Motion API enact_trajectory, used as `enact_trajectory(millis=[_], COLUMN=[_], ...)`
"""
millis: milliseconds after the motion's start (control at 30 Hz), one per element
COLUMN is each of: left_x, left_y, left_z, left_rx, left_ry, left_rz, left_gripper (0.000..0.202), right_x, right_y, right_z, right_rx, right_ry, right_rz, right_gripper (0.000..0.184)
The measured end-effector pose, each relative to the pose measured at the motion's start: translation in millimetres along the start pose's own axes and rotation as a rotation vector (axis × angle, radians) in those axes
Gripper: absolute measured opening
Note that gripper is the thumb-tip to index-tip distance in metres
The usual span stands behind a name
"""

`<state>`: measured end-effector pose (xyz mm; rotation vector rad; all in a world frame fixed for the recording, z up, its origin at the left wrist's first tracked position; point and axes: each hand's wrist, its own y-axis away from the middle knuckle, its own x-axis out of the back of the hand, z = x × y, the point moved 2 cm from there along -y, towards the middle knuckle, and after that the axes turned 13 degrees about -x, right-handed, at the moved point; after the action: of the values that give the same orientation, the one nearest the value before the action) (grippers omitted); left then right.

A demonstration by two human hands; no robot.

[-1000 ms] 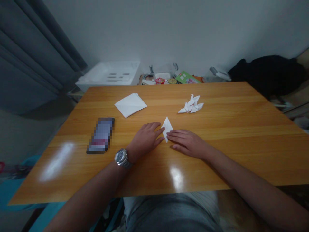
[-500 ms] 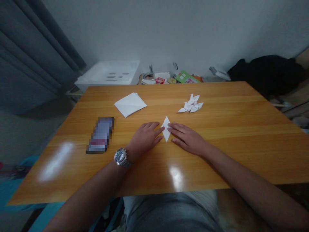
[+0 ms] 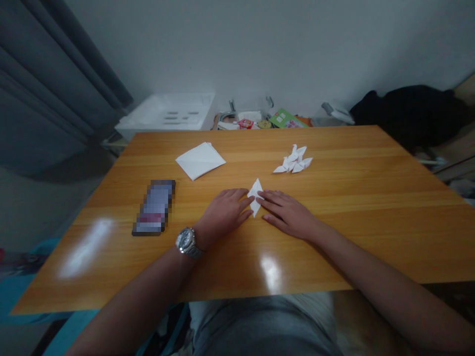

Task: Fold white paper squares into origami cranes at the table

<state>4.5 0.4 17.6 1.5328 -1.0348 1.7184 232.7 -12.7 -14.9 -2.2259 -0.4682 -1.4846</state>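
Observation:
A small piece of folded white paper [image 3: 256,190], diamond-shaped, lies flat on the wooden table between my two hands. From the left, my left hand [image 3: 227,213] rests palm down with fingers stretched out, a fingertip on the paper's left side. Opposite it, my right hand [image 3: 289,213] lies flat, and its outstretched fingertips touch the paper's right side. A silver watch [image 3: 186,241] circles my left wrist. Beyond my right hand sit several white origami birds [image 3: 295,159] in a cluster. Farther off to the left is a stack of white paper sheets [image 3: 201,160].
A phone [image 3: 155,207], its screen blurred, lies on the left of the wooden table [image 3: 352,178]. Past the far edge are a white basin [image 3: 166,111], a green packet [image 3: 286,118] and other small items. Dark cloth [image 3: 408,116] is heaped at the back right.
The folded paper has turned slightly, its top point leaning right and its bottom point left. Both hands have shifted only a little with it.

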Motion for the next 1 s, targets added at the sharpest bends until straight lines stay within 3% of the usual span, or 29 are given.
enact_trajectory(millis=[600, 1000], left_x=[-1.3, -5.2], left_y=[-1, -3], left_z=[1, -8], left_rx=[0.039, 0.096], left_ry=[0.034, 0.074], left_rz=[0.014, 0.025], left_gripper=[0.037, 0.027], right_x=[4, 3], right_y=[-1, 0], right_z=[-2, -8], right_rx=[0.021, 0.067], right_ry=[-0.076, -0.089], right_rz=[0.038, 0.035], right_gripper=[0.046, 0.041])
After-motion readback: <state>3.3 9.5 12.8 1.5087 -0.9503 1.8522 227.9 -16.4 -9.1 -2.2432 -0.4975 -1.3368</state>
